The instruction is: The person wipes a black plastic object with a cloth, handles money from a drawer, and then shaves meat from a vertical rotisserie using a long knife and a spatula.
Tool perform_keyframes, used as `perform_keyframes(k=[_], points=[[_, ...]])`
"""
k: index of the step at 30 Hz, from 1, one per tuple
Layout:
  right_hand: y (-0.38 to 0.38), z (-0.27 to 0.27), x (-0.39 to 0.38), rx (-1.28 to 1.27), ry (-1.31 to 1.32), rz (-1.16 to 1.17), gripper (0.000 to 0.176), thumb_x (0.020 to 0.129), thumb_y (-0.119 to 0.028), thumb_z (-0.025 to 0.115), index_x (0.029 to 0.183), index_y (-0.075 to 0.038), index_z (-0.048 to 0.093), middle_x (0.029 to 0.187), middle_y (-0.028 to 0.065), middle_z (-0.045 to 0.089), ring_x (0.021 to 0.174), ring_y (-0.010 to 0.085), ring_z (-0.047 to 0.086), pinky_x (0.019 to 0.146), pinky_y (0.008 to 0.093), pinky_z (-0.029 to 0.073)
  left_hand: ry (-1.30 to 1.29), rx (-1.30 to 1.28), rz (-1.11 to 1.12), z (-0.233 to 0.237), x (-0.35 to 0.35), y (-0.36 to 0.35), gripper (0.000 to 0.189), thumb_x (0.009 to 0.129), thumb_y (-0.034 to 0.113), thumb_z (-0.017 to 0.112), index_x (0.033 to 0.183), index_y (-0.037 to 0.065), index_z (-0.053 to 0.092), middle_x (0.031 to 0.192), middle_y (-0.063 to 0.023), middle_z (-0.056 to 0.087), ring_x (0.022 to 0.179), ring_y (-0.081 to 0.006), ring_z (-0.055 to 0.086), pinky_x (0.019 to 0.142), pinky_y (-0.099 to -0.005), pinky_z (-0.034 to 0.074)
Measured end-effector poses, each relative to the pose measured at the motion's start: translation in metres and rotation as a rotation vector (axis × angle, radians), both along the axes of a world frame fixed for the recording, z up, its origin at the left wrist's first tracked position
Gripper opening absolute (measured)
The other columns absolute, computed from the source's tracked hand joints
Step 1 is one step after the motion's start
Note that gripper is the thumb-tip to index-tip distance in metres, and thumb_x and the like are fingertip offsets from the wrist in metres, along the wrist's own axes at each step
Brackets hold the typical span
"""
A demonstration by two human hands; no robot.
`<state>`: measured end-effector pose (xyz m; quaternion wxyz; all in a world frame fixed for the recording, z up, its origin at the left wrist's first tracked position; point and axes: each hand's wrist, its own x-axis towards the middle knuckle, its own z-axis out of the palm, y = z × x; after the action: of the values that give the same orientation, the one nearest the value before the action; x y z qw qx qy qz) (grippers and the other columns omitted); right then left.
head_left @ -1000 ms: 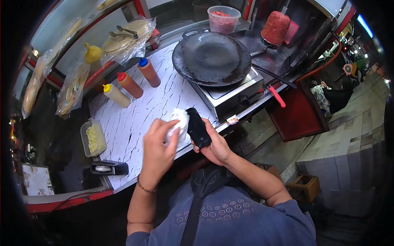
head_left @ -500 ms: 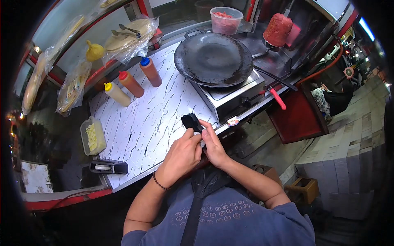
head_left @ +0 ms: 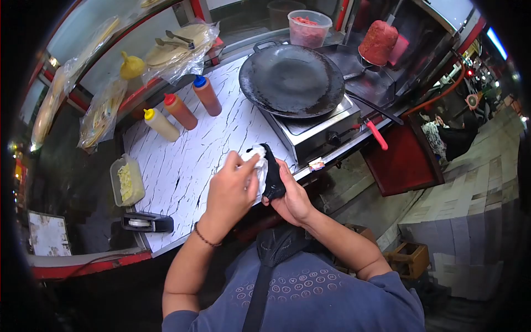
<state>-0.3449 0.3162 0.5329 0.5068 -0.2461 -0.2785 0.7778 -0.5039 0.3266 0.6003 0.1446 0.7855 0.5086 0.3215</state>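
Note:
My right hand grips a dark black object from its right side, held over the front edge of the counter; its kind I cannot make out. Against its left face, my left hand presses a crumpled white tissue with bent fingers. A dark beaded bracelet circles the left wrist. Both hands are close together, left of the stove.
A round black griddle pan sits on the stove. Three squeeze bottles stand on the marbled counter. At left are a tub of shredded vegetable and a black tape dispenser. A meat cone stands behind right.
My left hand has lifted and moved left, and the white tissue now shows spread over the black object. The object has turned more upright, with more of its length visible in my right hand.

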Motion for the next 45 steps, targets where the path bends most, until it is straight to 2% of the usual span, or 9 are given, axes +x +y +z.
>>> perform_keyframes(k=[5,11,14,17,29,31,39,42,45], points=[[-0.002,-0.015,-0.004,0.039,-0.091,-0.001,0.040,0.108,-0.037,0.034,0.143,-0.017,0.034,0.107,0.0014,0.054,0.089,0.0101,0.053,0.075,0.0287,0.046,0.220,0.067,-0.010,-0.017,0.012,0.005,0.026,0.082,0.005,0.063,0.107,-0.001,0.066,0.091,-0.0175,0.051,0.073,-0.0343,0.061,0.067,-0.0445,0.051],[0.001,-0.017,0.006,0.081,-0.075,-0.092,0.042,0.108,-0.036,0.030,0.143,-0.012,0.036,0.130,0.0078,0.051,0.117,0.0163,0.051,0.103,0.0341,0.040,-0.063,-0.245,-0.274,-0.013,0.013,-0.014,0.021,0.085,0.008,0.064,0.104,-0.002,0.068,0.089,-0.0135,0.053,0.079,-0.0291,0.059,0.072,-0.0371,0.048],[0.005,0.002,0.015,-0.066,0.150,-0.057,0.046,0.107,-0.043,0.029,0.141,-0.015,0.040,0.125,0.0072,0.056,0.111,0.0173,0.055,0.098,0.0368,0.044,-0.551,-0.433,-0.346,-0.013,-0.021,-0.014,0.022,0.086,0.007,0.066,0.106,-0.002,0.069,0.091,-0.0069,0.057,0.084,-0.0160,0.055,0.076,-0.0299,0.044],[0.013,-0.017,0.034,-0.039,0.188,0.108,0.044,0.107,-0.046,0.027,0.129,-0.013,0.047,0.101,0.0093,0.061,0.079,0.0168,0.060,0.073,0.0339,0.048,-1.313,-0.578,-0.288,-0.025,-0.046,-0.023,0.026,0.084,0.005,0.068,0.109,0.000,0.063,0.106,-0.0095,0.061,0.101,-0.0187,0.060,0.089,-0.0320,0.049],[0.013,-0.017,-0.011,0.011,-0.108,-0.203,0.039,0.108,-0.036,0.035,0.129,-0.006,0.047,0.105,0.0053,0.060,0.092,0.0109,0.057,0.080,0.0280,0.047,-1.873,-0.647,-0.078,-0.084,-0.004,-0.020,0.039,0.105,0.028,0.041,0.138,0.007,0.047,0.127,-0.0083,0.061,0.114,-0.0209,0.059,0.098,-0.0360,0.048],[0.012,-0.029,-0.014,0.152,-0.543,-0.132,0.031,0.107,-0.028,0.039,0.126,-0.005,0.047,0.106,0.0027,0.057,0.097,0.0092,0.053,0.087,0.0241,0.044,-2.010,-0.802,-0.175,-0.090,0.000,-0.021,0.034,0.104,0.025,0.046,0.133,0.008,0.050,0.122,-0.0076,0.063,0.107,-0.0183,0.062,0.091,-0.0315,0.050],[0.006,-0.004,-0.005,0.452,-0.930,-0.298,0.044,0.088,-0.010,0.066,0.129,-0.003,0.052,0.119,0.0151,0.051,0.094,0.0247,0.056,0.078,0.0336,0.048,-1.662,-0.534,0.034,-0.088,0.005,-0.016,0.014,0.099,0.012,0.057,0.112,0.007,0.058,0.105,-0.0043,0.066,0.092,-0.0097,0.062,0.079,-0.0252,0.049],[0.005,0.027,-0.002,1.253,-1.230,-0.301,0.061,0.077,-0.011,0.074,0.134,-0.004,0.054,0.129,0.0157,0.052,0.092,0.0306,0.055,0.082,0.0392,0.048,-1.372,-0.486,-0.015,-0.102,-0.004,-0.014,0.028,0.098,0.007,0.054,0.126,0.004,0.052,0.112,-0.0040,0.065,0.098,-0.0105,0.062,0.085,-0.0272,0.051],[0.009,0.014,-0.005,1.342,-1.343,-0.282,0.064,0.074,-0.012,0.076,0.133,-0.003,0.054,0.126,0.0155,0.054,0.092,0.0300,0.055,0.083,0.0398,0.048,-1.518,-0.553,-0.029,-0.094,0.002,-0.018,0.029,0.098,0.006,0.055,0.126,0.005,0.052,0.114,-0.0041,0.064,0.098,-0.0106,0.062,0.084,-0.0271,0.051]])
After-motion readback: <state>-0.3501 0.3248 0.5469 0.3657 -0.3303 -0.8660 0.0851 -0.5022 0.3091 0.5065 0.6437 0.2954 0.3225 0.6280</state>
